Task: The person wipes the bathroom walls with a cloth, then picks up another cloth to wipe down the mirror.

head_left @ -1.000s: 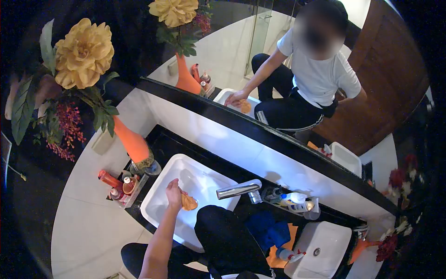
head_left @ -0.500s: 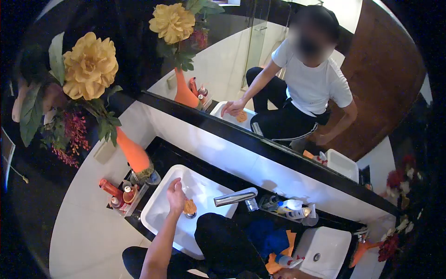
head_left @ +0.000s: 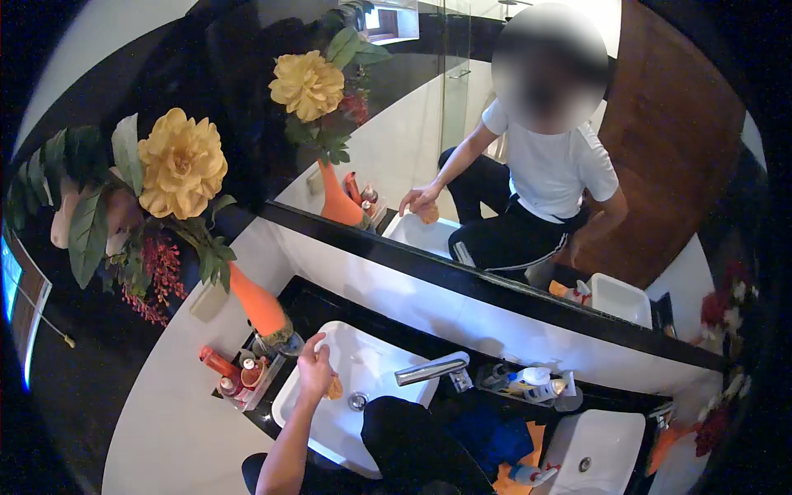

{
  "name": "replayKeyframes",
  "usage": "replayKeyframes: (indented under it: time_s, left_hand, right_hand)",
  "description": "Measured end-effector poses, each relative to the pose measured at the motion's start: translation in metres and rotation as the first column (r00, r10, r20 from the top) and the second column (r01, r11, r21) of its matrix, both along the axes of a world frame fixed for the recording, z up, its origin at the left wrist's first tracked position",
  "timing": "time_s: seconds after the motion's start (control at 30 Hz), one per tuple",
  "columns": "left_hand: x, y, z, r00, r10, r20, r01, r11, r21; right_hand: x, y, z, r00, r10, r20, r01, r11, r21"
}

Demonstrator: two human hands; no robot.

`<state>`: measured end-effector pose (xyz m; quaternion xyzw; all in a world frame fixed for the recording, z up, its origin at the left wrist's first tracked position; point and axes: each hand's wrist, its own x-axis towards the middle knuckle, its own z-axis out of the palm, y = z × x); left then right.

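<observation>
My left hand [head_left: 313, 373] reaches over the left washbasin [head_left: 384, 345], near its left side. It is closed on a small orange-tan piece that looks like a sponge [head_left: 334, 388], which shows at the palm side of the hand. Just right of the sponge, the round drain [head_left: 357, 402] is uncovered. A chrome faucet [head_left: 431, 369] extends over the right part of this basin. My right hand does not show directly. In the mirror [head_left: 396, 99], the reflected right arm hangs down toward the counter, its hand too unclear to read.
An orange vase [head_left: 260, 305] with a yellow flower [head_left: 183, 163] stands behind the basin, beside a tray of red bottles [head_left: 252, 371]. More bottles [head_left: 536, 384] line the wall. A spray bottle [head_left: 532, 475] and orange cloth [head_left: 536, 437] lie near a second basin [head_left: 606, 437]. My knee [head_left: 400, 425] overlaps the left basin.
My left hand has shifted left in the basin with the sponge, which covered the drain before. The view has tilted, so the scene sits lower and further right.
</observation>
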<state>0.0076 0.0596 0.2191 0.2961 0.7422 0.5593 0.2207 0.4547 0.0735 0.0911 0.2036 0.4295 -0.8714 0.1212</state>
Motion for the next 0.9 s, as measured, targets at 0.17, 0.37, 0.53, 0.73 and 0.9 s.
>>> replayKeyframes:
  time_s: [0.17, 0.37, 0.53, 0.73, 0.9]
  left_hand:
    - [0.005, 0.007, -0.006, 0.996, -0.067, 0.060, 0.070, 0.997, -0.044]
    - [0.003, 0.003, -0.008, 0.997, -0.060, 0.058, 0.064, 0.995, -0.079]
    - [0.003, 0.001, -0.010, 0.993, -0.056, 0.105, 0.066, 0.994, -0.091]
    - [0.001, -0.003, -0.011, 0.994, -0.068, 0.088, 0.076, 0.994, -0.080]
    - [0.000, -0.005, -0.009, 0.996, -0.054, 0.067, 0.059, 0.995, -0.082]
  right_hand:
    - [-0.004, 0.003, 0.001, 1.000, 0.000, 0.004, 0.000, 1.000, 0.031]
    - [-0.008, 0.006, 0.001, 1.000, 0.011, 0.015, -0.012, 0.997, 0.074]
    - [-0.011, 0.009, 0.002, 0.999, 0.025, 0.033, -0.029, 0.993, 0.114]
    - [-0.013, 0.009, 0.004, 0.996, 0.055, 0.070, -0.064, 0.987, 0.145]
    - [-0.013, 0.013, 0.010, 0.987, 0.102, 0.125, -0.125, 0.973, 0.193]
